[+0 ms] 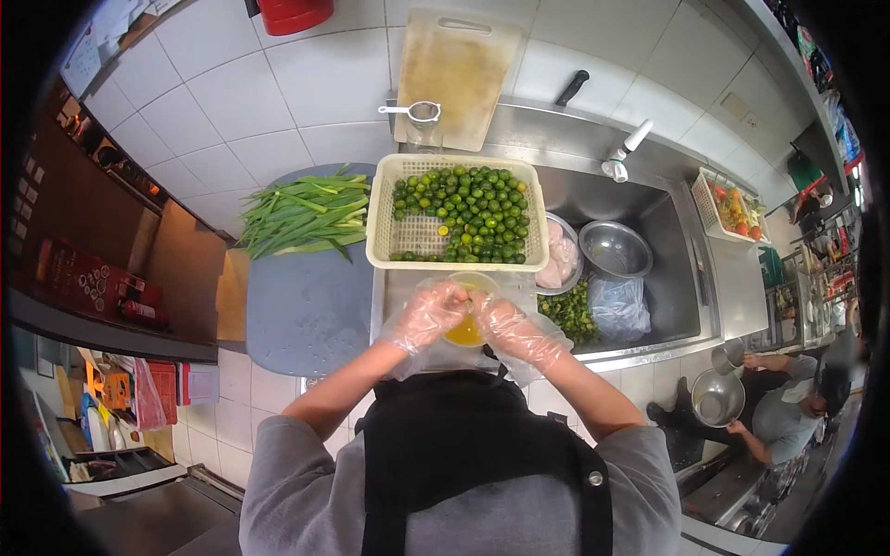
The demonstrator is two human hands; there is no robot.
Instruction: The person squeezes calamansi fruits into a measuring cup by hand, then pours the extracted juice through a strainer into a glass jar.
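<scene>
Both my hands wear clear plastic gloves and meet over a bowl (463,334) of yellow liquid at the counter's front. My left hand (434,313) is closed in a pinch at the bowl's left side. Opposite it, my right hand (505,324) has its fingers curled together, the fingertips nearly touching those of the left. Whatever sits between the fingers is too small and covered to name. Just behind the bowl stands a cream plastic basket (378,227) holding many small green citrus fruits (477,206), one of them yellow.
Green leaves (311,208) lie on a grey board (306,315) at left. The sink (663,315) at right holds a bowl of pale meat (559,255), a metal bowl (616,250), a plastic bag (619,309) and green rinds (570,313). Far right, another person (783,422) holds a metal bowl.
</scene>
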